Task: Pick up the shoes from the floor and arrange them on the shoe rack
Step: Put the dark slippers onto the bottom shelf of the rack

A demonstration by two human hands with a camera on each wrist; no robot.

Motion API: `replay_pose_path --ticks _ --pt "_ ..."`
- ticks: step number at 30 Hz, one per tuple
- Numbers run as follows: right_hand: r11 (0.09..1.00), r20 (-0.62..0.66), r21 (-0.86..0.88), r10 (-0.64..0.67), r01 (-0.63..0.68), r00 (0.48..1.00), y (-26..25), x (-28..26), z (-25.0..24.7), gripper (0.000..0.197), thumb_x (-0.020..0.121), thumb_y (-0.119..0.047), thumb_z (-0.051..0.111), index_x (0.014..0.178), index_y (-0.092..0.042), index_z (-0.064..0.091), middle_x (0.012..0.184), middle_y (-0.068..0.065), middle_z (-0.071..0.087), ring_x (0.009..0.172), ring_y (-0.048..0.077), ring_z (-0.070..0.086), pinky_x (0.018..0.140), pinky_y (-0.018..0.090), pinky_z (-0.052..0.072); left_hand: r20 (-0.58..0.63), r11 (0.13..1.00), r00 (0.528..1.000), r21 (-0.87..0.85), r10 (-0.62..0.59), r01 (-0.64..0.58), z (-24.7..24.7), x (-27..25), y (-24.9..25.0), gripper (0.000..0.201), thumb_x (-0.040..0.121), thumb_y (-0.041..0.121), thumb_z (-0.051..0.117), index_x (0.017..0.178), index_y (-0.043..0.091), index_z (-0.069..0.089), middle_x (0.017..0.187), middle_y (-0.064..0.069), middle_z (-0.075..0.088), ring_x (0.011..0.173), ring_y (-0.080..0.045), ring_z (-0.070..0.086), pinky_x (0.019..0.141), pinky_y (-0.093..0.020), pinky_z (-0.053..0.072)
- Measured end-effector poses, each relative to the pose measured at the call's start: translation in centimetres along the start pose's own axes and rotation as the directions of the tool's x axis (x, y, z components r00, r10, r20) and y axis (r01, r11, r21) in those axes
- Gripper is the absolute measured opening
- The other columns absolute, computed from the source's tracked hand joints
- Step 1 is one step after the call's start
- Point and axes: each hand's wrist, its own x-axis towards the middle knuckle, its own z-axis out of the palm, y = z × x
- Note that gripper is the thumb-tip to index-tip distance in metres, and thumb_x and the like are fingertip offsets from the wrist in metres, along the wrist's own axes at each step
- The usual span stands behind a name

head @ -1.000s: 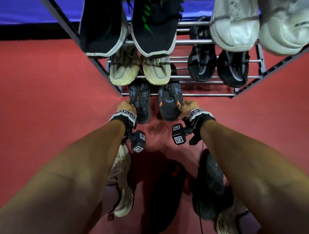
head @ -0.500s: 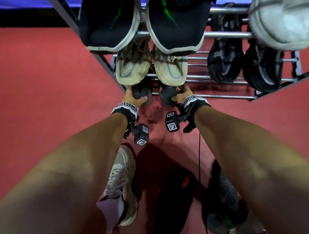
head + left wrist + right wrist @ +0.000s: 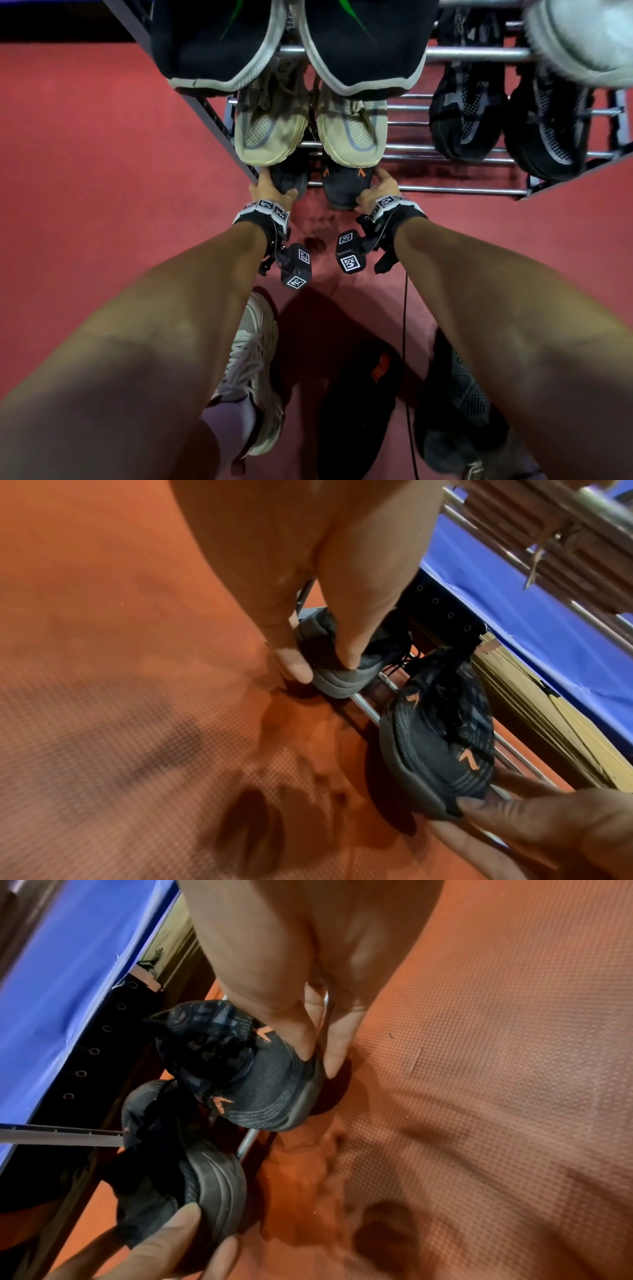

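Observation:
Two dark grey shoes with orange marks lie on the bottom bars of the metal shoe rack (image 3: pixel 445 189), heels toward me. My left hand (image 3: pixel 274 190) grips the heel of the left shoe (image 3: pixel 289 178) (image 3: pixel 342 680), thumb on top and fingers under the sole. My right hand (image 3: pixel 375 193) pinches the heel of the right shoe (image 3: pixel 344 186) (image 3: pixel 260 1091) in the same way. Most of both shoes is hidden under the beige pair (image 3: pixel 308 133) on the tier above.
Black shoes with green marks (image 3: pixel 287 37) and a white shoe (image 3: pixel 582 37) fill the top tier; a black mesh pair (image 3: pixel 507 116) sits mid-tier right. On the red floor by my feet lie a black shoe (image 3: pixel 356 411) and a dark shoe (image 3: pixel 455 394).
Both hands have pushed the dark shoes forward from the floor edge onto the bottom bars, under the beige pair. My head has moved closer to the rack.

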Motion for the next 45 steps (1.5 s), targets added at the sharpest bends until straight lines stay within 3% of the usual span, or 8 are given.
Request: replay_pose_path --ticks 3,9,16,21,29,36,40,45 --pt "0.992 -0.068 -0.12 -0.052 0.044 0.996 -0.5 -0.6 0.0 0.049 0.082 -0.001 0.056 0.127 -0.018 0.055 0.075 -0.004 0.058 0.086 0.021 0.062 0.091 0.035 0.054 0.004 0.999 1.0 0.046 0.017 -0.017 0.2 -0.5 0.1 0.085 0.086 0.022 0.07 0.153 0.03 0.019 0.145 -0.017 0.032 0.133 -0.036 0.041 0.112 -0.042 0.037" --pt "0.905 -0.007 -0.409 -0.133 0.118 0.991 -0.5 -3.1 -1.5 0.054 0.076 -0.009 0.061 0.129 -0.018 0.053 0.118 0.008 0.065 0.111 0.027 0.062 0.093 0.031 0.051 0.083 0.932 0.99 0.335 0.116 -0.137 -0.4 -2.7 0.0 0.082 0.081 0.02 0.073 0.149 0.02 0.026 0.147 -0.013 0.025 0.126 -0.036 0.047 0.106 -0.039 0.042" --pt "0.703 0.27 -0.673 -0.055 0.229 0.961 -0.2 -9.0 -6.0 0.05 0.084 -0.031 0.069 0.131 -0.019 0.057 0.13 0.008 0.059 0.117 0.03 0.058 0.098 0.034 0.048 0.197 0.73 0.963 0.629 0.181 -0.266 -1.2 -7.7 1.2 0.062 0.08 0.034 0.071 0.133 0.011 0.049 0.134 -0.015 0.047 0.119 -0.036 0.052 0.095 -0.043 0.049" --pt "0.709 0.254 -0.69 0.053 0.143 0.966 1.8 -12.9 -8.9 0.063 0.079 -0.048 0.07 0.135 -0.024 0.052 0.133 0.004 0.058 0.118 0.028 0.057 0.1 0.035 0.047 0.396 0.691 0.907 0.615 0.146 -0.379 -0.9 -12.4 2.0 0.043 0.079 0.041 0.072 0.101 0.005 0.065 0.101 -0.013 0.068 0.083 -0.027 0.058 0.072 -0.034 0.049" --pt "0.721 0.18 -0.693 0.19 -0.012 0.965 7.9 -18.9 -14.7 0.051 0.084 -0.035 0.068 0.127 -0.012 0.057 0.124 0.013 0.061 0.111 0.031 0.06 0.094 0.034 0.05 0.515 0.727 0.855 0.562 0.064 -0.393 3.0 -20.0 -2.2 0.049 0.075 0.043 0.073 0.112 0.013 0.064 0.108 -0.01 0.069 0.098 -0.031 0.066 0.091 -0.042 0.053" --pt "0.741 -0.159 -0.518 0.408 -0.428 0.899 18.3 -21.9 -17.7 0.071 0.078 -0.03 0.07 0.138 -0.008 0.037 0.14 0.015 0.04 0.132 0.035 0.042 0.105 0.039 0.037 0.62 0.702 0.773 0.61 -0.135 -0.366 7.7 -25.0 -9.4 0.059 0.073 0.047 0.074 0.121 0.015 0.061 0.116 -0.01 0.066 0.106 -0.029 0.063 0.089 -0.032 0.049" --pt "0.733 0.023 -0.472 0.566 -0.49 0.824 22.0 -22.3 -17.8 0.061 0.081 -0.033 0.074 0.132 -0.006 0.053 0.126 0.014 0.059 0.114 0.029 0.059 0.088 0.032 0.046 0.665 0.724 0.717 0.598 -0.21 -0.343 10.7 -24.7 -13.3 0.075 0.049 0.066 0.072 0.109 0.021 0.066 0.102 -0.007 0.072 0.09 -0.023 0.068 0.084 -0.033 0.053" --pt "0.722 0.087 -0.566 0.531 -0.397 0.843 22.2 -22.5 -17.5 0.072 0.087 -0.036 0.066 0.146 -0.007 0.036 0.143 0.01 0.045 0.132 0.031 0.046 0.11 0.041 0.037 0.646 0.755 0.734 0.583 -0.208 -0.299 12.0 -24.4 -13.9 0.096 0.035 0.07 0.065 0.116 0.019 0.065 0.105 -0.009 0.072 0.095 -0.028 0.069 0.088 -0.041 0.055"
